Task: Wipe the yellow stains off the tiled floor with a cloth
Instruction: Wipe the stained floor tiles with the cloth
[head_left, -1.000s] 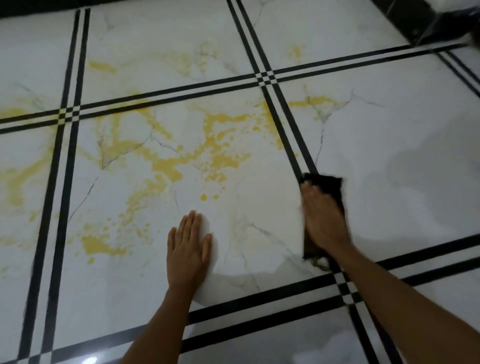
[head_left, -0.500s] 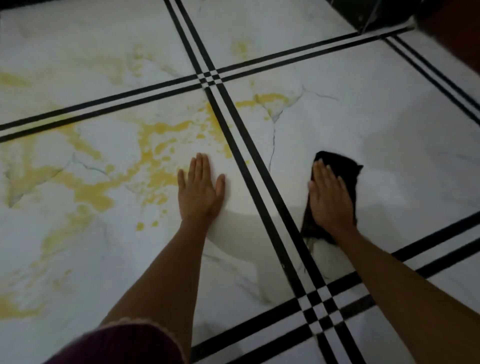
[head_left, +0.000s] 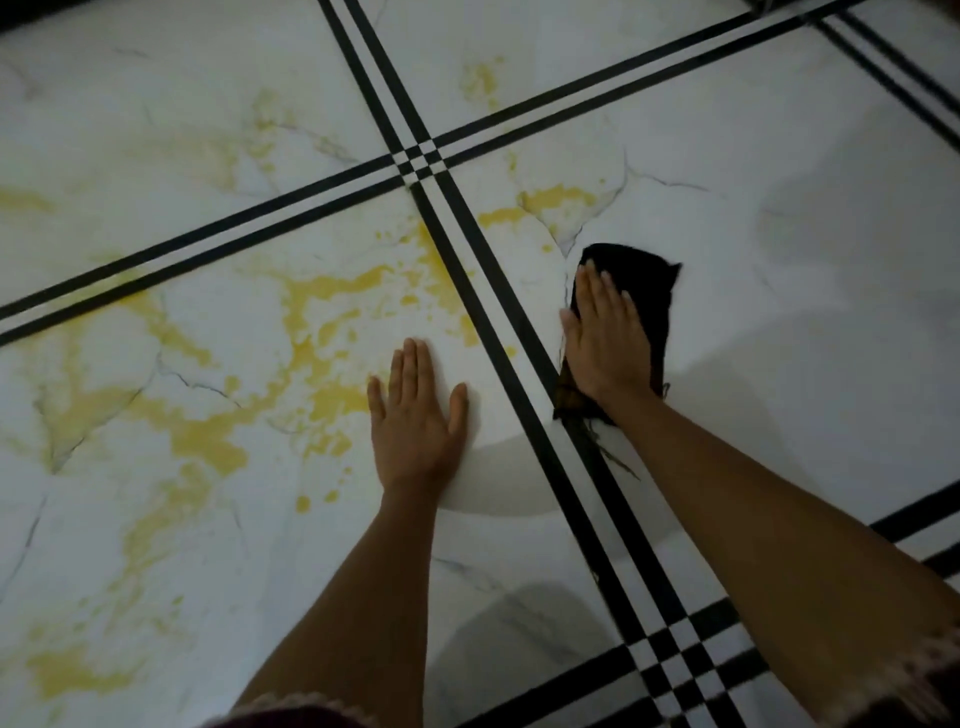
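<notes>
My right hand (head_left: 605, 338) lies flat on a dark cloth (head_left: 644, 280), pressing it to the white tiled floor (head_left: 779, 312) just right of a black double stripe. Frayed threads trail from the cloth's near end. My left hand (head_left: 415, 415) rests flat and bare on the neighbouring tile, fingers apart. Yellow stains (head_left: 322, 332) spread over that left tile, up to my left fingertips. A smaller yellow stain (head_left: 550, 200) lies on the right tile, just beyond the cloth.
Black double stripes (head_left: 498, 312) cross the floor and meet in checkered squares (head_left: 421, 158). Fainter yellow marks (head_left: 480, 78) show on the far tile, and more yellow (head_left: 72, 673) at the near left. A dark sleeve edge (head_left: 291, 719) shows at the bottom.
The view has shifted, so both hands sit further into the tiles. My right hand and cloth have slid forward, closer to the small yellow stain. My left hand stays planted flat.
</notes>
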